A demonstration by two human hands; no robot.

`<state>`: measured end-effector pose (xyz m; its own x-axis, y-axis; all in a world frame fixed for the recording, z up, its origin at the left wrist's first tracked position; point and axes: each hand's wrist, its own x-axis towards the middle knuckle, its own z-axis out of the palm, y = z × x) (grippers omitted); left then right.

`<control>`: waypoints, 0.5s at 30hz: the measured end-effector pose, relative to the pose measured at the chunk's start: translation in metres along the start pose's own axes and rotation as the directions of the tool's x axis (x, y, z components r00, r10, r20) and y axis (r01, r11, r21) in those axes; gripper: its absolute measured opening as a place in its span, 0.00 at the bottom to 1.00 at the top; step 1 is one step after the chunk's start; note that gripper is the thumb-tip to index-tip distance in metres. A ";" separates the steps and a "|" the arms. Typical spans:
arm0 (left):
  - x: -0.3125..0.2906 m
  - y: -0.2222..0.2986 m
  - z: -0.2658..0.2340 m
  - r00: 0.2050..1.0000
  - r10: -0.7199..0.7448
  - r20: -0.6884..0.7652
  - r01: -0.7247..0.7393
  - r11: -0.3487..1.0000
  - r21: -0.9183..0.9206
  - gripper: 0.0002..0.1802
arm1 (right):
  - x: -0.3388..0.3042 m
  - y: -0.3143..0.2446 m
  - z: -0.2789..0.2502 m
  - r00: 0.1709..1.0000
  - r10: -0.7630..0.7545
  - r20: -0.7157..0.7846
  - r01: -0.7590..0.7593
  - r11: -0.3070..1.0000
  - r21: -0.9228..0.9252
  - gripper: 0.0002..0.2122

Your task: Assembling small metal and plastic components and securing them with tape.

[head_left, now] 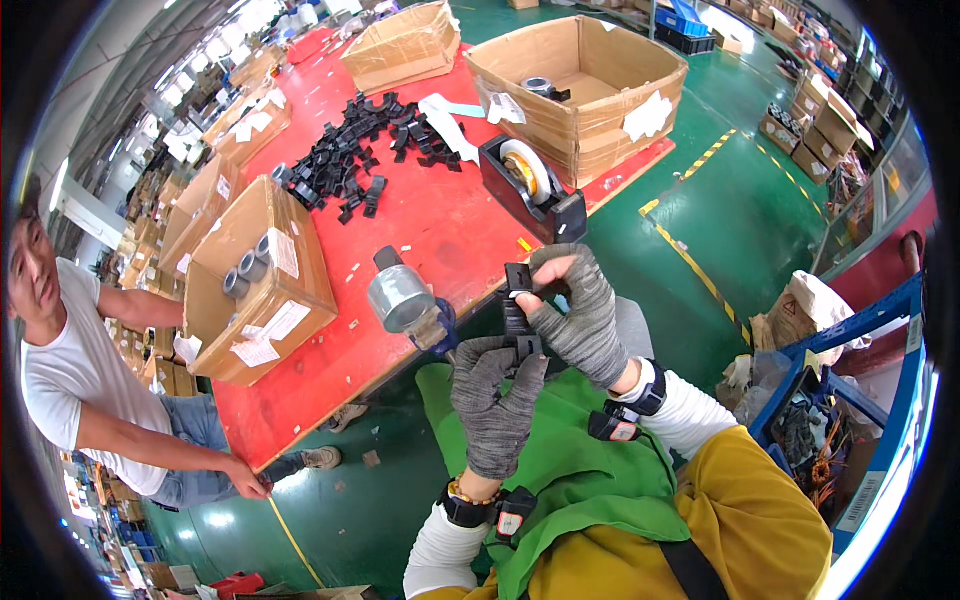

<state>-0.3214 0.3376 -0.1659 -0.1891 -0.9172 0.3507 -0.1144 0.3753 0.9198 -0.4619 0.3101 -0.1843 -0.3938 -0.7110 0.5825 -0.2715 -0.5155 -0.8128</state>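
Observation:
Both my hands wear grey knit gloves with bare fingertips and meet just beyond the table's near edge. My right hand [580, 310] is closed, pinching the upper end of a black plastic clip [517, 280] between thumb and fingers. Lower down, my left hand [497, 405] is closed around more black plastic [528, 346]; whether this is one part or several joined clips I cannot tell. Left of my hands, a grey cylinder [402, 300] sits on a blue clamp [437, 330] at the table edge, a black piece at its top.
On the red table [420, 225] lie a heap of black clips [365, 150] and a black tape dispenser [530, 190]. Cardboard boxes [580, 90] stand around them; the left box [262, 290] holds grey rings. A person [100, 370] stands at the left, and a blue metal frame [850, 400] at the right.

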 end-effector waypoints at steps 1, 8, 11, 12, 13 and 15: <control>0.000 0.001 -0.003 1.000 0.021 0.003 -0.021 1.000 0.020 0.09 | 0.001 -0.002 0.000 1.000 -0.004 0.003 0.004 1.000 0.004 0.12; 0.011 0.004 -0.026 0.996 -0.012 0.084 0.005 0.996 0.085 0.08 | 0.019 -0.007 -0.010 0.962 0.037 0.269 0.016 0.982 -0.190 0.17; 0.019 0.006 -0.059 0.988 0.066 0.141 -0.081 0.992 0.098 0.08 | 0.038 -0.033 -0.010 0.775 0.404 0.486 -0.487 0.872 0.052 0.13; 0.022 0.007 -0.070 0.988 0.062 0.138 -0.077 0.992 0.104 0.08 | 0.047 -0.046 -0.006 0.723 0.447 0.528 -0.596 0.789 0.148 0.11; 0.027 0.011 -0.079 0.994 0.065 0.091 -0.076 0.990 0.118 0.07 | 0.054 -0.039 0.003 0.720 0.418 0.554 -0.548 0.832 0.084 0.10; 0.041 0.014 -0.095 0.996 0.069 0.047 -0.075 0.989 0.129 0.06 | 0.066 -0.027 0.021 0.739 0.333 0.585 -0.449 0.892 0.059 0.09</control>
<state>-0.2383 0.2922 -0.1217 -0.2426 -0.8816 0.4048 -0.2246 0.4570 0.8607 -0.4626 0.2671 -0.1237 0.1322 -0.9773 0.1658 -0.0136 -0.1690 -0.9855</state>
